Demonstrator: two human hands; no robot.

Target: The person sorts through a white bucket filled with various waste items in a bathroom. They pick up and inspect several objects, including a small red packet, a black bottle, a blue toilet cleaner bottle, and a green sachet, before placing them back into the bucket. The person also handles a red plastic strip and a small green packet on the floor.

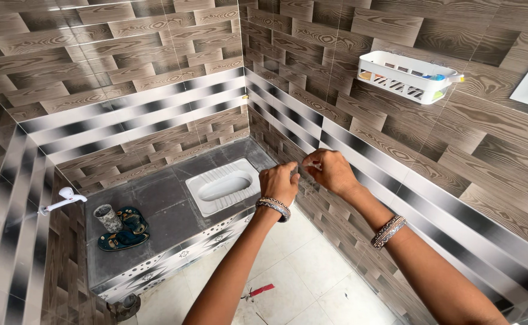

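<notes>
Pinching small white piece (307,162) | right hand (330,171), left hand (279,183) both closed | white basket (409,75) above

Tiled bathroom, squat toilet (223,186), wall tap (65,198), white wall basket (409,75)

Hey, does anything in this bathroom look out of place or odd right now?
A red-handled tool lies loose on the white floor tiles, and slippers sit with a cup on the raised platform.
</notes>
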